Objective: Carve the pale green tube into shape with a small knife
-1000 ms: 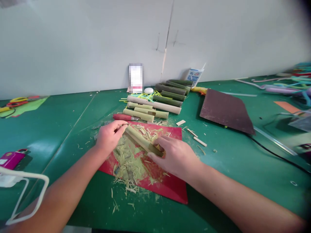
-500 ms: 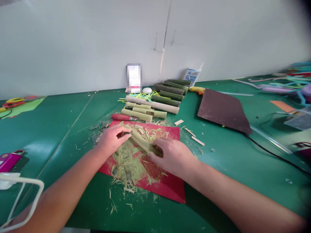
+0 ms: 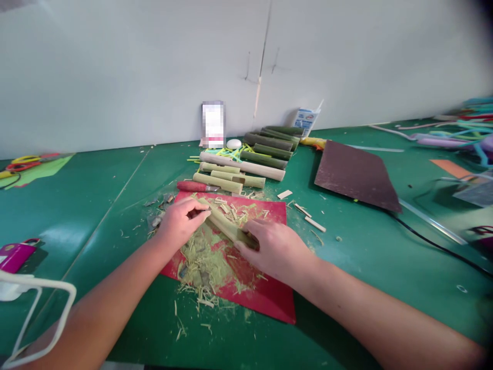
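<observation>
A pale green bamboo tube (image 3: 224,224) lies slantwise over a red mat (image 3: 275,303). My right hand (image 3: 271,244) is closed round its near end, thumb on the near side. At the far end, my left hand (image 3: 185,221) is closed in a pinch against the tube; between the fingertips is a small dark piece that looks like sandpaper, mostly hidden. Green dust and shavings (image 3: 208,262) cover much of the mat, with dark grey scraps among them. Just beyond the mat rests a carving knife (image 3: 196,186) with a red handle.
Behind the knife, several cut bamboo tubes (image 3: 242,165) lie in a row. A phone (image 3: 213,123) leans on the wall beside a white round case (image 3: 233,144). To the right sits a dark brown board (image 3: 356,174); a purple object (image 3: 17,256) and white frame (image 3: 65,313) are at left.
Both hands keep their hold on the bamboo tube. The left fingertips have shifted very slightly along its far end, and the whole view has drifted a little.
</observation>
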{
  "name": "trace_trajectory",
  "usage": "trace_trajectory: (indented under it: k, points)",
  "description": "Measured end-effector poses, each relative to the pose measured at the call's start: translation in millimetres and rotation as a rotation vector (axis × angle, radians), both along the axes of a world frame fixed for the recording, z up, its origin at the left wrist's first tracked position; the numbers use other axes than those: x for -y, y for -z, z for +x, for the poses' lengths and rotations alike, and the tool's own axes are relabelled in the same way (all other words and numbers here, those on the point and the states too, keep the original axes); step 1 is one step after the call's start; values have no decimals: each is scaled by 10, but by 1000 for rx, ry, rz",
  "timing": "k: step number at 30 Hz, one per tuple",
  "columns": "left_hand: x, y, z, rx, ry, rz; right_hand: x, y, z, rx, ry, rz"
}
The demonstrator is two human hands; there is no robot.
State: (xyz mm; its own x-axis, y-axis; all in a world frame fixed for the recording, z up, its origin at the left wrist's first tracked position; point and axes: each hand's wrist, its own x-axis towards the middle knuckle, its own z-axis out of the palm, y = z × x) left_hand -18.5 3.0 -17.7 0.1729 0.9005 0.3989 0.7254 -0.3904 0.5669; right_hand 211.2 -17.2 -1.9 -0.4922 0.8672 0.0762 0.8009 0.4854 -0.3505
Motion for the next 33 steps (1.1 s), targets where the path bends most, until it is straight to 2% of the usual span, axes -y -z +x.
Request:
trace_trajectory:
  k: [4,7,12,17,22,23,27,28,31,33]
  points:
    - [-56,0,-37,-40,10,131,4,-3,-7,-4,-4,-7]
    - [-50,18,-13,-82,2,168,5,-5,-16,-6,3,-18]
    - [49,34,92,-129,184,107,39,-5,-34,-9,13,-18]
    - [10,36,80,-124,67,217,55,-7,-54,24,37,4]
    - [67,37,137,-135,221,134,62,-2,-63,57,36,21]
    - [66,38,128,-128,212,141,67,-2,-63,60,37,23]
    - [27,44,94,-97,36,234,79,-3,-64,82,28,26]
    - [29,46,110,-100,45,226,79,-4,-64,95,25,27]
    - [56,61,176,-119,186,148,78,-9,-65,132,22,32]
    - [55,70,181,-113,165,167,81,-18,-68,140,24,36]
